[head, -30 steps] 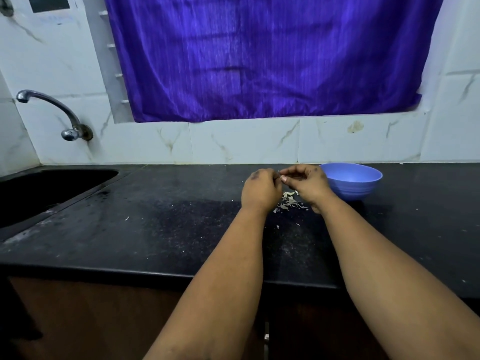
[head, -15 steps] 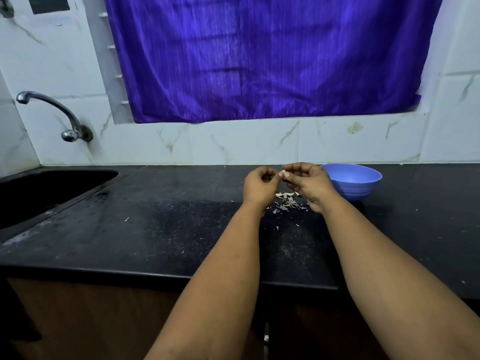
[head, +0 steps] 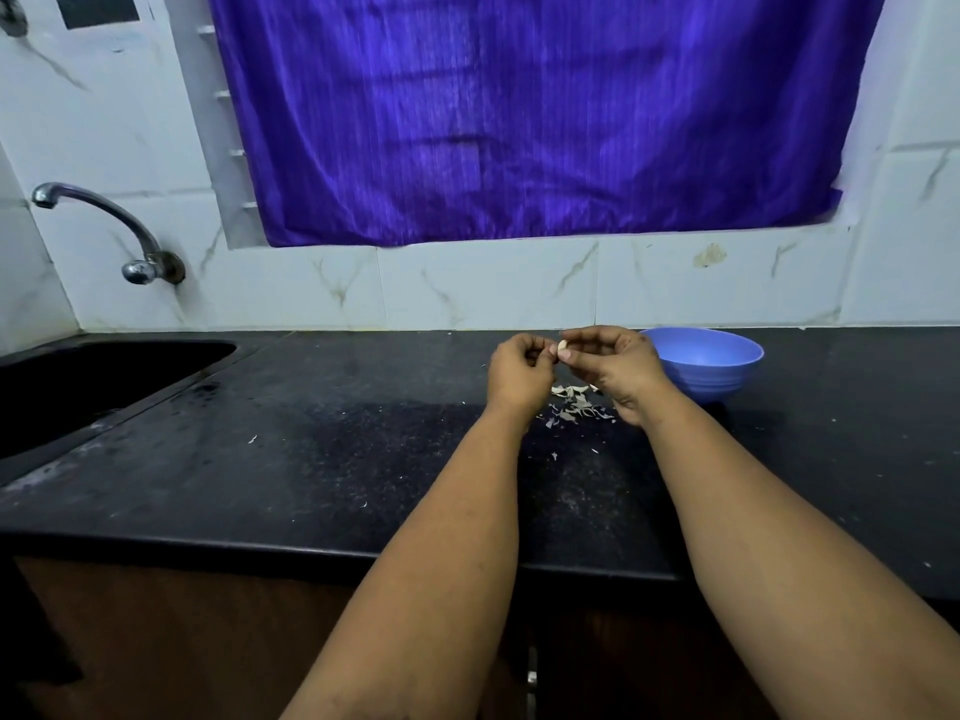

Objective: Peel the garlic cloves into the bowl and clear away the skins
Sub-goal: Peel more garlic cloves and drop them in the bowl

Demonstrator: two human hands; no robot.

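Right hand [head: 618,368] pinches garlic clove [head: 562,349] at fingertips; left hand [head: 519,368] curled, touching clove, contents unclear. Bowl [head: 701,363] just right of right hand, nearer arm for drop. Skins [head: 576,405] on counter [head: 311,459] below.

Your right hand [head: 618,368] — covers left rim of bowl [head: 719,374]; bowl contents not visible to you. Garlic clove [head: 562,349] mostly hidden in fingertips, peel state too small to tell. Skins [head: 574,403] partly behind your wrists. Sink [head: 78,376] — cut by left edge.

No legible txt or labels
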